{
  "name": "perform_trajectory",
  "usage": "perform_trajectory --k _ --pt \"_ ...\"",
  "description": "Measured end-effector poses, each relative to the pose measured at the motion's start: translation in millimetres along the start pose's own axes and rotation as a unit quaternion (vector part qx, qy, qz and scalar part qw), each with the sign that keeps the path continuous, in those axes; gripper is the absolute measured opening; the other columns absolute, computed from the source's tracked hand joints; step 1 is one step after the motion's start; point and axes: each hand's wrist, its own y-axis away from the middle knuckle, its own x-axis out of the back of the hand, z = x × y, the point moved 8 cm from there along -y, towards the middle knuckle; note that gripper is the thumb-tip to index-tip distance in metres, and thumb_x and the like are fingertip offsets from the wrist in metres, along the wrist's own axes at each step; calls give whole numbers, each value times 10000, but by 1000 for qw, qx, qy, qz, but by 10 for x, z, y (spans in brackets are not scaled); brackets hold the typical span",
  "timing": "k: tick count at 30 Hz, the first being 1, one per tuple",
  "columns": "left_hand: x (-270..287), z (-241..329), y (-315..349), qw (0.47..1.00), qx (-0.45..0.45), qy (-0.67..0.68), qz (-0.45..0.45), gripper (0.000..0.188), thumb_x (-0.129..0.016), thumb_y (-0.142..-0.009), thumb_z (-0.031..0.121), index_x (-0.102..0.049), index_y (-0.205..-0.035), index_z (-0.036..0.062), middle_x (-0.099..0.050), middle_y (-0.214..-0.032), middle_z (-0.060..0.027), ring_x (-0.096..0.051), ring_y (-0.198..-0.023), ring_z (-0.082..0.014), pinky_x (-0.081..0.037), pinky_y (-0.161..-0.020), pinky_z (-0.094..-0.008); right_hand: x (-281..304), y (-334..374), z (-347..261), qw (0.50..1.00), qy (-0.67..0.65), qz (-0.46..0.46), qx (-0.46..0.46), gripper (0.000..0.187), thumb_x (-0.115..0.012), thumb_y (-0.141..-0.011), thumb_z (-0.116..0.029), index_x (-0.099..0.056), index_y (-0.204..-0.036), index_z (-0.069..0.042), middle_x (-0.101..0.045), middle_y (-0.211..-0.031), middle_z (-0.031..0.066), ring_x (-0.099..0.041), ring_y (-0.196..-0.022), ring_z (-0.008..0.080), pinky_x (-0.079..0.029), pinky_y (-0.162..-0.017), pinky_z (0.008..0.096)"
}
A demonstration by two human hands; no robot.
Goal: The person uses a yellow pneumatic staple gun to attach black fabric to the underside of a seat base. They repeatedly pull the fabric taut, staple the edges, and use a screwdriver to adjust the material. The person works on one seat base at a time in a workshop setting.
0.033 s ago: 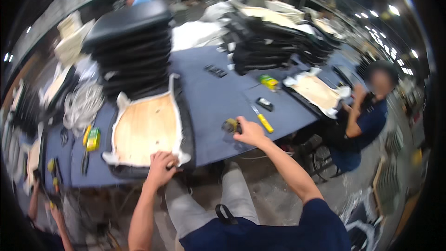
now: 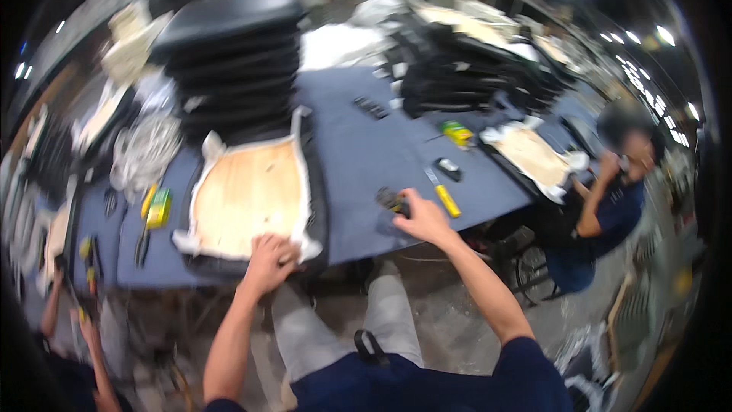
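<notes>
A seat pad [image 2: 248,187] lies upside down in front of me, its pale wooden board ringed by white cloth and a black cover. My left hand [image 2: 272,261] rests on its near edge by the right corner, fingers curled; what they may pinch is hidden. Right of the pad, my right hand [image 2: 425,217] is closed around a black-and-yellow hand tool [image 2: 393,200] held low over the blue-grey table [image 2: 351,160]. Blur hides the tool's exact kind. A yellow-handled knife [image 2: 446,198] lies just beyond that hand, near a small black object [image 2: 448,168].
Black seat pads are stacked high [image 2: 229,69] behind mine, with another pile [image 2: 450,69] at the back right. A green-and-yellow box [image 2: 158,208] and a rope coil [image 2: 145,154] lie left. On the right, a co-worker [image 2: 614,191] sits by another pad [image 2: 530,154].
The view has shifted slightly, so the table and pads appear a little higher and farther right. Both hands keep nearly the same places on the pad and the tool.
</notes>
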Motion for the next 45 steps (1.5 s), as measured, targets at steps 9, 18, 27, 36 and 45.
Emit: perform_trajectory --k 9,18,27,36,45 --pt "-224 -155 -374 996 -29 66 -58 132 -832 -889 244 -815 -884 113 -687 -1247 -33 -522 -1518 -255 -219 -1326 -605 -1410 1945 -626 803 -531 -225 -151 361 -797 -928 -50 -715 -1275 10 -689 -833 66 -681 -746 208 -597 -787 372" --pt "-277 -275 -299 995 24 102 -6 149 -766 -875 170 -762 -769 67 -703 -1228 -90 -639 -1402 -224 -168 -1388 -621 -1466 1410 -1148 958 -276 -59 51 535 -850 -769 -24 -699 -1281 8 -800 -927 148 -811 -807 252 -617 -776 336" --pt "-267 -233 -283 993 15 118 4 144 -792 -863 164 -747 -760 74 -696 -1189 -68 -621 -1436 -234 -177 -1382 -631 -1512 1097 -1339 978 -177 -32 110 372 -847 -836 -52 -714 -1179 4 -794 -915 156 -818 -798 273 -613 -736 358" --pt "-171 -296 -250 994 -25 95 -47 194 -809 -934 323 -853 -944 134 -691 -1290 -92 -613 -1425 -280 -150 -1376 -646 -1573 1131 -1126 940 -312 -112 -86 248 -863 -935 -139 -803 -1106 31 -832 -948 111 -792 -847 187 -606 -778 353" --pt "32 -143 -35 996 -25 66 -48 323 -908 -847 338 -775 -981 75 -639 -1437 -162 -521 -1535 -356 -195 -1382 -581 -1392 1571 -1258 973 -212 -48 84 248 -881 -905 -98 -767 -1088 25 -812 -896 138 -795 -771 188 -589 -724 321"
